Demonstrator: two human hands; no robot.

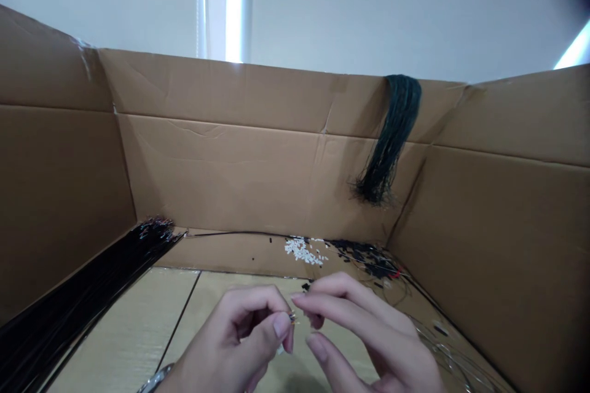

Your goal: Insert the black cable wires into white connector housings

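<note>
My left hand (249, 334) is closed, thumb pressed to the forefinger. Between them it pinches a small bunch of thin wire ends (292, 318), whose fine tips stick out to the right. A little white piece (280, 350) shows under that thumb; I cannot tell whether it belongs to the wires. Just right of the tips, my right hand (369, 338) has its thumb and fingers apart, with nothing visible in between. Small black pieces (305, 287) appear right behind its fingertips.
Cardboard walls (221, 172) enclose the work area. Along the left lies a thick bundle of black cables (78, 295). White pieces (302, 250) and black pieces (369, 258) are heaped at the back. Dark green wires (399, 129) drape over the back wall; loose thin wires (452, 356) lie right.
</note>
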